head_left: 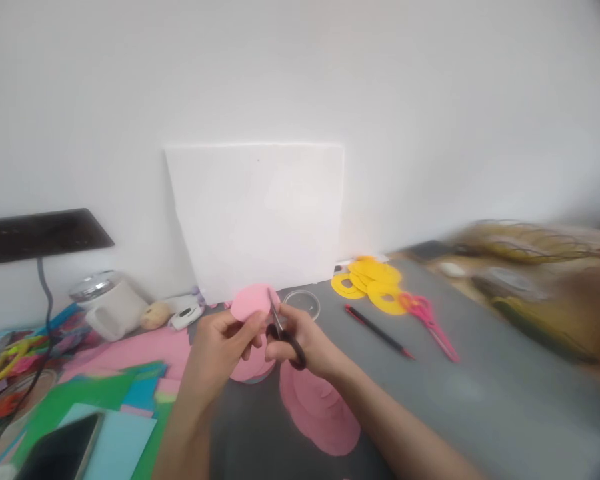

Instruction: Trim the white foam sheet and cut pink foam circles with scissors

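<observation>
A pink paper circle (250, 302) is pinched between the thumb and fingers of my left hand (233, 341). My right hand (300, 339) grips scissors (295, 351) with black handles, and their blades lie against the right side of the circle. Whether the blades are parted I cannot tell. Under my hands, more pink paper (257, 365) lies on the dark table. To the right of it rests a pile of overlapping pink paper circles (325, 417). A clear round ring or lid (307, 303) sits just behind my right hand.
Yellow paper rings (375, 277), a black pencil (380, 331) and pink scissors (433, 327) lie to the right. Leftward are coloured paper sheets (90, 387), a phone (63, 450), a white mug (111, 310) and a black cord (47, 300). A white board (260, 213) leans on the wall.
</observation>
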A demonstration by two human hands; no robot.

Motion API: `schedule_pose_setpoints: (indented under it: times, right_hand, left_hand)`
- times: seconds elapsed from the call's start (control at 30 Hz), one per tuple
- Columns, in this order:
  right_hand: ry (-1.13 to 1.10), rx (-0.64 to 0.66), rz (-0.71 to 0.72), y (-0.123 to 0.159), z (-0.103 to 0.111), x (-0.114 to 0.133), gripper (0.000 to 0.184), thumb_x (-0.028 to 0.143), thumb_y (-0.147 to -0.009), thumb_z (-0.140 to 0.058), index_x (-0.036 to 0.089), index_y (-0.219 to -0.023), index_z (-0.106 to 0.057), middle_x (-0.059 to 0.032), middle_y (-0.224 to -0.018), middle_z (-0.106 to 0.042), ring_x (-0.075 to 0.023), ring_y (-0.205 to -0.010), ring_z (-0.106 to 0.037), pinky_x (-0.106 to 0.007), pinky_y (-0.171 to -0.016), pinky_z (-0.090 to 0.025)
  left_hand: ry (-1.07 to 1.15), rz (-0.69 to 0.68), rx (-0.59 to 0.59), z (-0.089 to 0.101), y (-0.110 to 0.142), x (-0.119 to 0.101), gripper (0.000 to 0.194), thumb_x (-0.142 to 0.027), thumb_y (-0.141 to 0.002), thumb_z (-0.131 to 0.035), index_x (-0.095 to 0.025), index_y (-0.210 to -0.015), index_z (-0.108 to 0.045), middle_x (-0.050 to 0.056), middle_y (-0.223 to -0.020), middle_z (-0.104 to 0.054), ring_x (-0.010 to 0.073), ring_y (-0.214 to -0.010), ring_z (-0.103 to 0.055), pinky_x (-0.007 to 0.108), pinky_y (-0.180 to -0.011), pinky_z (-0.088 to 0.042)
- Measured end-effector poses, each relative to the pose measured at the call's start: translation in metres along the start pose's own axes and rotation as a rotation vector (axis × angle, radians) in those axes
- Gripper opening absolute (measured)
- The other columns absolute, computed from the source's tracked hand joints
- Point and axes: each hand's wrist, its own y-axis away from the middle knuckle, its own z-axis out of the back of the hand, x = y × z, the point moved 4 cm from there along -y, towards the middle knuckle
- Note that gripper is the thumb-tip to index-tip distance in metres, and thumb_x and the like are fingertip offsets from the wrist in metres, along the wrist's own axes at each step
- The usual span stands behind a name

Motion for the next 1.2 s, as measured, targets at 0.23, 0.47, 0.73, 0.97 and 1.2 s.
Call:
schedule_pose_setpoints:
  times: [0.23, 0.47, 0.73, 0.97, 1.2]
  right_hand:
    - [-0.011, 0.005, -0.002, 0.000, 0.002, -0.006, 0.051, 0.034, -0.060, -0.083, 0.016, -0.095, -0.051, 0.0070, -0.058, -0.055, -0.0028, -0.044, -0.035, -0.017, -0.041, -0.027]
    - [0.018, -0.003, -0.018, -0.001, 0.003, -0.007, 0.051, 0.037, -0.060, -0.082, 0.016, -0.097, -0.053, 0.0083, -0.052, -0.053, -0.0033, -0.041, -0.036, -0.016, -0.040, -0.028]
    - [-0.005, -0.047, 0.006, -0.002, 0.000, -0.013, 0.044, 0.032, -0.062, -0.082, 0.017, -0.089, -0.051, 0.0047, -0.063, -0.057, -0.0067, -0.048, -0.048, -0.017, -0.043, -0.031]
    - [-0.062, -0.007, 0.030, -0.002, 0.001, -0.009, 0.053, 0.030, -0.058, -0.086, 0.019, -0.091, -0.046, 0.0074, -0.061, -0.052, -0.0049, -0.049, -0.038, -0.018, -0.045, -0.027]
    - [-0.066, 0.023, 0.052, -0.002, 0.001, -0.004, 0.055, 0.033, -0.058, -0.086, 0.020, -0.089, -0.042, 0.0083, -0.059, -0.051, -0.0038, -0.047, -0.032, -0.019, -0.045, -0.023]
  left_hand:
    - [-0.003, -0.018, -0.044, 0.004, 0.001, -0.001, 0.039, -0.046, -0.075, -0.064, -0.018, -0.048, -0.058, -0.003, -0.041, -0.049, 0.0081, -0.043, -0.042, 0.021, -0.044, -0.033]
    - [0.019, 0.005, -0.065, 0.007, 0.002, 0.001, 0.036, -0.045, -0.075, -0.064, -0.018, -0.051, -0.059, -0.001, -0.050, -0.056, 0.0085, -0.044, -0.045, 0.022, -0.044, -0.034]
    - [0.042, -0.017, 0.030, -0.008, -0.002, 0.004, 0.040, -0.051, -0.077, -0.060, -0.017, -0.056, -0.059, -0.002, -0.049, -0.055, 0.0083, -0.043, -0.044, 0.021, -0.043, -0.033]
    - [0.026, -0.061, -0.010, -0.008, -0.001, 0.004, 0.039, -0.046, -0.079, -0.060, -0.017, -0.053, -0.059, -0.002, -0.049, -0.055, 0.0078, -0.044, -0.045, 0.021, -0.044, -0.033]
    - [0.011, -0.048, 0.040, -0.006, -0.002, 0.002, 0.038, -0.047, -0.076, -0.062, -0.017, -0.052, -0.059, -0.002, -0.046, -0.052, 0.0086, -0.044, -0.042, 0.022, -0.043, -0.030]
